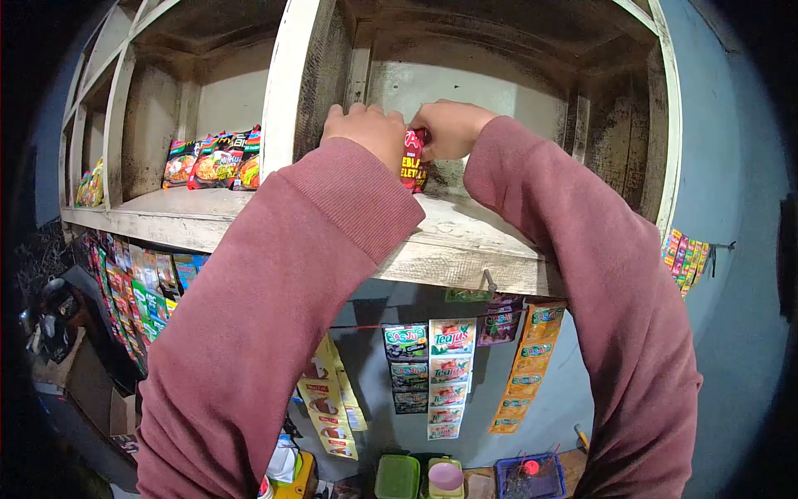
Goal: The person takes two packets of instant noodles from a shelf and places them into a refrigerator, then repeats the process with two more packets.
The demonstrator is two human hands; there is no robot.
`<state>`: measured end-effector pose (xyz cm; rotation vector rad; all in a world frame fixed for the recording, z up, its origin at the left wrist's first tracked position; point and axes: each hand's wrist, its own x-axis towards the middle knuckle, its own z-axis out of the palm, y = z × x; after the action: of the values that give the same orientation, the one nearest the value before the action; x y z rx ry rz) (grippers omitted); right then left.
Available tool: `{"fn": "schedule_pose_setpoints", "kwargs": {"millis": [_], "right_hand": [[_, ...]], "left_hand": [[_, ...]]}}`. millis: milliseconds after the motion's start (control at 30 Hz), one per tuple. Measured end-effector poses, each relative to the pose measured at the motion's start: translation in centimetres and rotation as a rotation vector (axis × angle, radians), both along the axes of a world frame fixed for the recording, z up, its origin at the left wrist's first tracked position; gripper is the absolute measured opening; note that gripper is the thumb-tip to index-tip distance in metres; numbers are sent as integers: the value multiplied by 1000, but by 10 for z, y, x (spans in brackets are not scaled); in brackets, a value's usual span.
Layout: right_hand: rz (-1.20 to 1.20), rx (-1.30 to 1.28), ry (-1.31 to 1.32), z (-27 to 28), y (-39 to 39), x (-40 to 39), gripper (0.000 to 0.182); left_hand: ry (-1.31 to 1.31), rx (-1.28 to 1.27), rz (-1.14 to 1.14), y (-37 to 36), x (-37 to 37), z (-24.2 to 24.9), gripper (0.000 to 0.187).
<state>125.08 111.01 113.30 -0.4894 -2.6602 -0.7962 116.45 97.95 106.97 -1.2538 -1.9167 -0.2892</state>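
Note:
A red packet of instant noodles [410, 163] with yellow lettering stands upright in the right compartment of the wooden shelf [465, 249]. Its lower edge is at the shelf board, and another dark red packet edge shows just behind it. My right hand [455, 129] grips the packet's upper right side with bent fingers. On its left side is my left hand [364, 133], back toward me, fingers curled over and closed against the packet; the fingertips are partly hidden. Both forearms, in dusty-red sleeves, reach up over the shelf's front edge.
Several noodle packets [218, 162] lean in the compartment to the left, past a white upright post [287, 83]. Drink sachet strips [451, 374] hang below the board. Lower down are a green tub [397, 477] and a blue basket [507, 481].

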Motion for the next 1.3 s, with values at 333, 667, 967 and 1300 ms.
{"fn": "schedule_pose_setpoints", "kwargs": {"millis": [333,667,967,1300], "right_hand": [[-135,-194,-2,15,0,17,41],[-349,-316,-36,14,-17,43,64],[-270,-194,34,3,-10,36,70],[-181,-44,307,7,-2,74,57]], "left_hand": [[-26,1,-47,0,1,2,57],[-85,-15,-112,-5,4,0,51],[-47,1,-165,-4,0,0,48],[25,149,-356,-2,-1,-8,45]]}}
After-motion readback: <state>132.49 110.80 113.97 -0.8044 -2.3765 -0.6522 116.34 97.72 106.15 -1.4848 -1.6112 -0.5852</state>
